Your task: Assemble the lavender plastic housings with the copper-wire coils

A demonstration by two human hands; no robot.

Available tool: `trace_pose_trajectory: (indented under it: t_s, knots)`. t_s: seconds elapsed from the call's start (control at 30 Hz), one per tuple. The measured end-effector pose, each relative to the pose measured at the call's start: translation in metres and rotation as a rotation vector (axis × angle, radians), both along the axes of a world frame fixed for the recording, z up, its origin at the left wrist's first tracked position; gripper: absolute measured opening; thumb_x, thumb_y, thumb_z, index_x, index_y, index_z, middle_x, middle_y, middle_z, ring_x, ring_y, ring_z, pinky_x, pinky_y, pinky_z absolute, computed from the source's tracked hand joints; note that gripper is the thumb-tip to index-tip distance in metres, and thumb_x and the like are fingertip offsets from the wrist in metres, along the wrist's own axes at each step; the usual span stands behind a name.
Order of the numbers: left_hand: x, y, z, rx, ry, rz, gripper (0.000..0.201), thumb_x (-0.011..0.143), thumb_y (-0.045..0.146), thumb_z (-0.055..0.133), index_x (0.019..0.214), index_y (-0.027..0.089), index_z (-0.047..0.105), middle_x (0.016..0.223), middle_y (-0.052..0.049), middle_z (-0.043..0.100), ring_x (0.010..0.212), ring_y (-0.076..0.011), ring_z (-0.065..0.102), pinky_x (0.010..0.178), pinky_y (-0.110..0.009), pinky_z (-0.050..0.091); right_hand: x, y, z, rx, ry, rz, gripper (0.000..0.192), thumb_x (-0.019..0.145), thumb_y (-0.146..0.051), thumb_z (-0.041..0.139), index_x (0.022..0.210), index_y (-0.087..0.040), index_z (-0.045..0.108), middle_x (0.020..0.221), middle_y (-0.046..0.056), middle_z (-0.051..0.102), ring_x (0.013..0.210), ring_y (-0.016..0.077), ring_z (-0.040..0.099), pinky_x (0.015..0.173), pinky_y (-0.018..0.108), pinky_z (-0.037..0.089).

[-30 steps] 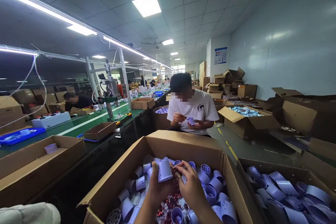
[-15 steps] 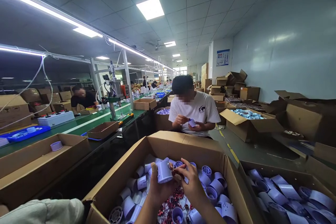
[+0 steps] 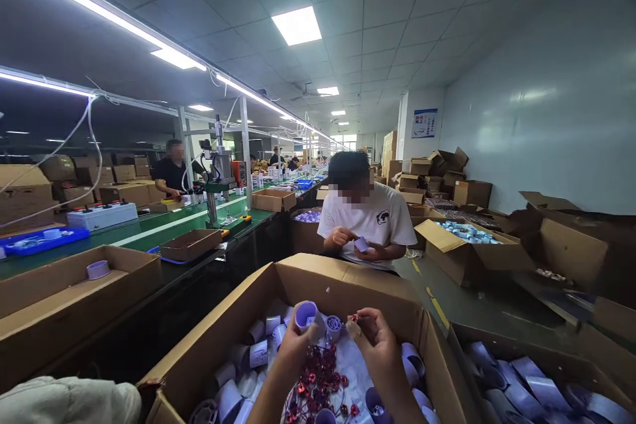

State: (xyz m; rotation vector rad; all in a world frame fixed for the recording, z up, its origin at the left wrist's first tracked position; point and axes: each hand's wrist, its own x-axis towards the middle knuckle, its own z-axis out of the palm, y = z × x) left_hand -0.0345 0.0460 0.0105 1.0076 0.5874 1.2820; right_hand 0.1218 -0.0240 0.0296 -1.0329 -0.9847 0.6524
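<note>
My left hand (image 3: 297,344) is wrapped round a lavender plastic cup (image 3: 306,315), its open end tipped up toward me. A little to the right, my right hand (image 3: 378,343) pinches a small red part with thin wire (image 3: 353,319) between thumb and fingertips. Both hands are over a large cardboard box (image 3: 342,270). Below them in the box lies a heap of small red wired parts (image 3: 318,377) on white plastic film (image 3: 350,361). More lavender cups (image 3: 259,352) surround the heap, some on their sides.
Across the box sits a co-worker (image 3: 365,212) in a white T-shirt, holding a similar cup. At right stands another carton of lavender cups (image 3: 527,377). A green conveyor line (image 3: 163,228) with a press (image 3: 214,179) runs along the left; a long tray box (image 3: 74,291) is nearer.
My hands have moved apart. The cup in my left hand has turned from lying sideways to open end up, and my right hand has shifted right with the red part.
</note>
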Motion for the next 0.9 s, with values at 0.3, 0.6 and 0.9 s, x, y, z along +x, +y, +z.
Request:
trace_pose_trajectory:
  t_s: [0.3, 0.6, 0.9]
  knots:
    - [0.006, -0.016, 0.011, 0.519, 0.687, 0.300, 0.053, 0.050, 0.012, 0.074, 0.102, 0.024, 0.067, 0.108, -0.006, 0.057, 0.105, -0.0280, 0.055, 0.095, -0.043, 0.043, 0.008, -0.026, 0.026, 0.112, -0.391, -0.142, 0.030, 0.072, -0.047, 0.068, 0.086, -0.021, 0.073, 0.073, 0.005, 0.074, 0.065, 0.0199, 0.069, 0.061, 0.026, 0.057]
    - [0.004, -0.007, 0.007, 0.531, 0.583, 0.615, 0.041, 0.054, 0.014, 0.073, 0.092, 0.021, 0.058, 0.109, -0.009, 0.064, 0.109, -0.0304, 0.054, 0.094, -0.048, 0.042, -0.005, -0.043, 0.036, 0.067, -0.521, -0.162, 0.033, 0.075, -0.054, 0.064, 0.081, -0.024, 0.074, 0.075, 0.004, 0.076, 0.066, 0.0205, 0.070, 0.061, 0.024, 0.055]
    - [0.006, -0.012, 0.006, 0.486, 0.417, 0.653, 0.048, 0.058, 0.023, 0.075, 0.102, 0.020, 0.056, 0.101, -0.007, 0.061, 0.092, -0.0217, 0.060, 0.084, -0.036, 0.047, -0.014, -0.047, 0.038, 0.040, -0.508, -0.117, 0.031, 0.074, -0.051, 0.065, 0.081, -0.023, 0.074, 0.069, 0.003, 0.074, 0.060, 0.0189, 0.067, 0.059, 0.024, 0.054]
